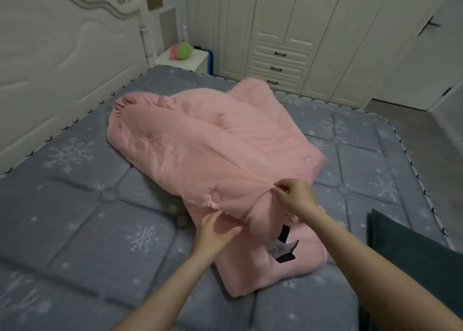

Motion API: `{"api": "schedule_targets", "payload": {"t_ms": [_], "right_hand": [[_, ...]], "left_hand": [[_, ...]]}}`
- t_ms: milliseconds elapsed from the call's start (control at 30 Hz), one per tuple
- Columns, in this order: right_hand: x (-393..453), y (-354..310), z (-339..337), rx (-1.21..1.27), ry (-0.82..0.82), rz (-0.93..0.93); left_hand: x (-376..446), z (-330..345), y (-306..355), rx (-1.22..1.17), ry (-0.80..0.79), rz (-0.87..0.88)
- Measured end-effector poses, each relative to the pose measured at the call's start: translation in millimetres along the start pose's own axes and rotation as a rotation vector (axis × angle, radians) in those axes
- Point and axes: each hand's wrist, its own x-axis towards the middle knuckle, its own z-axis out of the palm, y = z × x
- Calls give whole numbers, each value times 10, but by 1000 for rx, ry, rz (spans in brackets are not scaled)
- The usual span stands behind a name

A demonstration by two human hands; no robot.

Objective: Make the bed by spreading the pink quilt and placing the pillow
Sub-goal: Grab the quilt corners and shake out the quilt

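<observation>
The pink quilt (pixel 200 145) lies bunched and folded in the middle of the grey snowflake mattress (pixel 75 205). My right hand (pixel 297 199) pinches a gathered fold at the quilt's near edge and lifts it a little. My left hand (pixel 213 233) reaches under that raised layer with straight fingers and touches the pink fabric below. A black and white label (pixel 284 245) shows on the lower layer. A dark teal folded item (pixel 411 250), perhaps the pillow, lies at the bed's near right corner.
A cream carved headboard (pixel 62 62) runs along the left. A white nightstand (pixel 185 60) with a pink and green plush toy (pixel 181 51) stands at the far corner. Cream wardrobes with drawers (pixel 280 65) line the back wall. Grey floor (pixel 426 135) shows right of the bed.
</observation>
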Motion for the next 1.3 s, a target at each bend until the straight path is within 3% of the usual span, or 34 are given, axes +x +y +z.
{"api": "schedule_targets", "payload": {"t_ms": [133,233,300,333,400,567,700,767,933,1067,1300], "right_hand": [[-421,-350,-321,52,-24,-106],[-773,-592,-500,203,-11,-115],[-1001,-769,-608,324,0,-132],[-1066,-852,-644,362,0,-152],[-1280,-986,-790,381,-1,-207],[-1624,-1007,-1004,315,14,-206],[-1796,-980,-918,292,18,-202],[-1871,-1010,-887,246,-9,-212],[-2179,-1341,-652,105,-115,-392],[-2377,-1759,-416,74,-157,-499],[-2528,-2835,-76,28,-134,-636]], "left_hand": [[-500,-134,363,-153,132,18],[-779,-196,496,-391,168,-228],[-933,-214,506,-601,84,-405],[-999,-229,506,-705,-36,-430],[-1246,-245,616,-845,-137,-388],[-1606,-382,653,-921,-47,-365],[-1883,-648,485,-774,259,-264],[-2081,-831,389,-648,337,-206],[-2428,-1554,192,-247,613,-96],[-2596,-2182,160,105,657,8],[-2751,-3219,-133,288,731,59]]}}
